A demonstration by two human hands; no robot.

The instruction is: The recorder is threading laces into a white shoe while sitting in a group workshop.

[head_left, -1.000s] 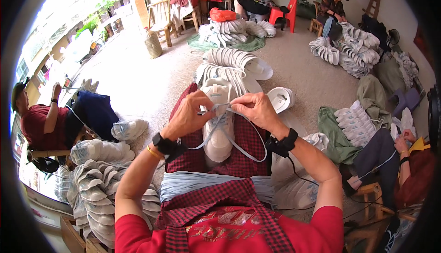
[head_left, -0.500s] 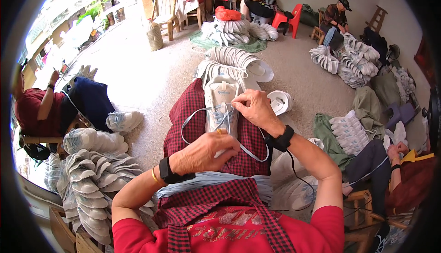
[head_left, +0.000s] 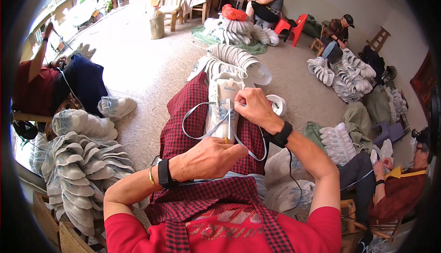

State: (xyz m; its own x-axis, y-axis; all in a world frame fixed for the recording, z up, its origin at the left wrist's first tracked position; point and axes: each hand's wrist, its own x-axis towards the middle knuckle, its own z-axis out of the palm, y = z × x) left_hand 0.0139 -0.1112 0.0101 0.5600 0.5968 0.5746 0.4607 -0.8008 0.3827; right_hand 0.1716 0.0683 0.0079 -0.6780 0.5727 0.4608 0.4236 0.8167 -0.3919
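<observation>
A white shoe upper [head_left: 226, 87] lies lengthwise on my lap, its tongue pointing away from me. A pale blue shoelace [head_left: 187, 113] crosses its eyelet rows; one loop curves out to the left, another hangs down at the right. My right hand [head_left: 255, 109] is closed at the upper's right edge, thumb and forefinger pinched on the lace beside the eyelets. Over the near end of the upper, my left hand [head_left: 209, 157] is closed, with lace strands running to its fingers. Its fingertips are partly hidden, and the lace tip cannot be made out.
Beyond my knees stands a row of stacked white uppers [head_left: 241, 60]. More piles of uppers [head_left: 76, 175] lie at the left, with others [head_left: 337, 142] at the right. Co-workers sit around the room. A red plastic chair [head_left: 298, 28] stands at the back.
My left hand has moved slightly up and right, drawing a lace strand along the upper toward it. My right hand stays beside the eyelets. The left loop has spread wider.
</observation>
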